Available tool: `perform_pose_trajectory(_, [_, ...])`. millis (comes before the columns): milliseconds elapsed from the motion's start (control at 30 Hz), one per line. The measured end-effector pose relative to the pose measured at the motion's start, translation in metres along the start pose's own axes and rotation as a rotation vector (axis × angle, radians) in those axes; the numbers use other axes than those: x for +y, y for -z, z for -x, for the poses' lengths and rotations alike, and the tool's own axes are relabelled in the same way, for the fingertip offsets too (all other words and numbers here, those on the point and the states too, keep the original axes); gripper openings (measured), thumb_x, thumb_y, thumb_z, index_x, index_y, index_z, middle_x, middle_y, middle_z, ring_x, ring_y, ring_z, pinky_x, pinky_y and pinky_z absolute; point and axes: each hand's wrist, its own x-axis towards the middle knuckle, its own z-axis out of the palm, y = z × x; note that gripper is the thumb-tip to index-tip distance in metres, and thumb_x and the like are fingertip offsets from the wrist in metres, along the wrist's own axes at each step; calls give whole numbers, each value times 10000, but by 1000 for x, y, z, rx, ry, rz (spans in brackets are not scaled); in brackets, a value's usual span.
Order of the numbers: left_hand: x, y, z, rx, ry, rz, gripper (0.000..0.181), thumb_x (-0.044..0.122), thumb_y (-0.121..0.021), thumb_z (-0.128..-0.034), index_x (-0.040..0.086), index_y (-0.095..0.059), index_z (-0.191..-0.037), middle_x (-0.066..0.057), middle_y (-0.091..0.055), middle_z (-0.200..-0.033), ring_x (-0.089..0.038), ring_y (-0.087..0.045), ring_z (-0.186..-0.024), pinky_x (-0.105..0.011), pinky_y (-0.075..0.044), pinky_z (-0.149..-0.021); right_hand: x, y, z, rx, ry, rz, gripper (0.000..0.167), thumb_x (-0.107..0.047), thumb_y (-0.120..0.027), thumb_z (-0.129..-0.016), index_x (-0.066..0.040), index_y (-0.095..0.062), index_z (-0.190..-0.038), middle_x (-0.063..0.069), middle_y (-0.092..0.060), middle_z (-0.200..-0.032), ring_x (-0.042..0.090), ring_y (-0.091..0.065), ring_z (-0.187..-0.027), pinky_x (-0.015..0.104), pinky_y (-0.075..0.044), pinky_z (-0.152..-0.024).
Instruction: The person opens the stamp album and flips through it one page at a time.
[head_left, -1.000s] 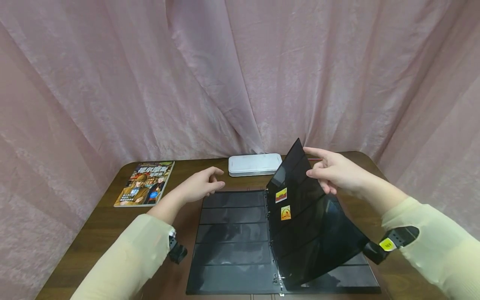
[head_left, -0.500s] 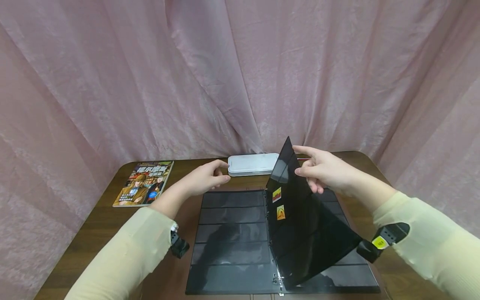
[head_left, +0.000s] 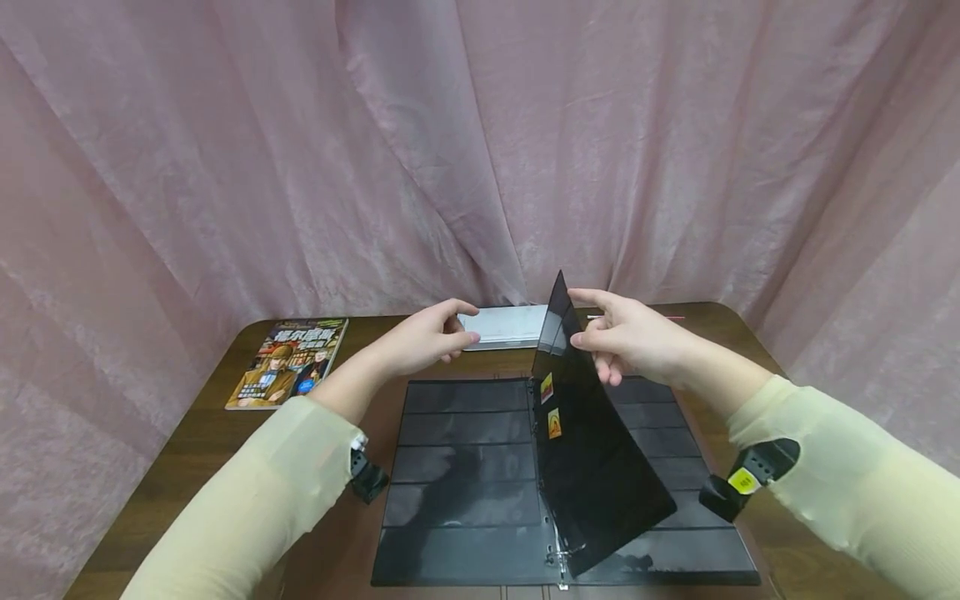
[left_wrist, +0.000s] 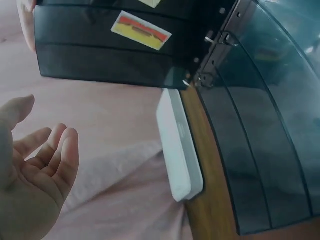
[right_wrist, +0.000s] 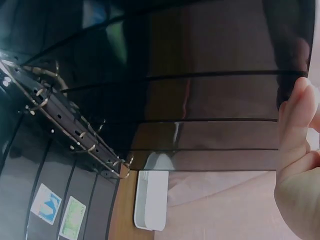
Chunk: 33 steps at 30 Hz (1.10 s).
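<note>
Page-turning looks to be the step in hand at a black, ring-bound pocket album lying open. One black plastic page, bearing two small red-and-yellow stamps, stands nearly upright at the album's middle; the right hand seems to pinch its free edge. The left hand, empty with thumb and fingers parted, hangs by the album's far left corner. I'd say the next move calls for lowering the page leftward, where the album's left half offers room, its top corner avoiding that hand and the white rectangular case beyond the album's far edge.
</note>
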Motion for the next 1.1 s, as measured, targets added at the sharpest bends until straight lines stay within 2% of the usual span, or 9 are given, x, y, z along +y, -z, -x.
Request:
perform_pose_trajectory(133, [14,-5,-7,-21,-18,4,463,332,-558,-939,174,-436,-1357,-92,-589,-952,-208,-593,-789,-327,-492,-709,-1,-4,-3,-4,-4,-25,744,-63,-571,-915,-134,-121,-1504,140,-499,-723,138,-533,-458,272,-491,-466])
perform_pose_trajectory(233, [24,-8,-11,-36,-41,21,484,347,-555,-938,173,-424,-1370,-102,-587,-981,-219,-594,-798,-330,-490,-707,-2,-7,-6,-10,-7,-33,751,-80,-583,-914,-135,-121,-1503,142,-506,-736,139,-536,-461,272,-494,-474])
perform_pose_trajectory(433, [35,-12,-16,-49,-89,48,504,358,-546,-939,153,-414,-1381,-62,-581,-991,-212,-599,-830,-336,-495,-724,-4,-15,-11,-11,-5,-54,753,-112,-602,-903,-141,-142,-1500,141,-521,-756,132,-540,-468,264,-491,-475])
perform_pose_trajectory(600, [40,-12,-18,-54,-86,77,501,361,-547,-939,158,-415,-1378,-55,-573,-1017,-189,-599,-863,-353,-502,-749,-7,-22,-13,2,-4,-80,743,-81,-588,-895,-152,-158,-1497,148,-517,-774,131,-536,-463,248,-479,-454])
perform_pose_trajectory(933, [45,-16,-24,-50,-70,178,572,368,-551,-939,146,-337,-1421,-70,-544,-1079,-260,-584,-964,-396,-494,-811,-6,-33,-20,5,17,-138,718,-69,-567,-915,-162,-155,-1495,79,-522,-666,127,-530,-460,221,-463,-447])
perform_pose_trajectory(1100, [45,-19,-26,-43,-51,221,602,372,-567,-930,148,-317,-1429,-76,-545,-1080,-275,-588,-973,-361,-500,-788,-8,-40,-22,20,33,-182,712,-39,-544,-918,-139,-141,-1498,67,-528,-672,114,-527,-456,208,-452,-440])
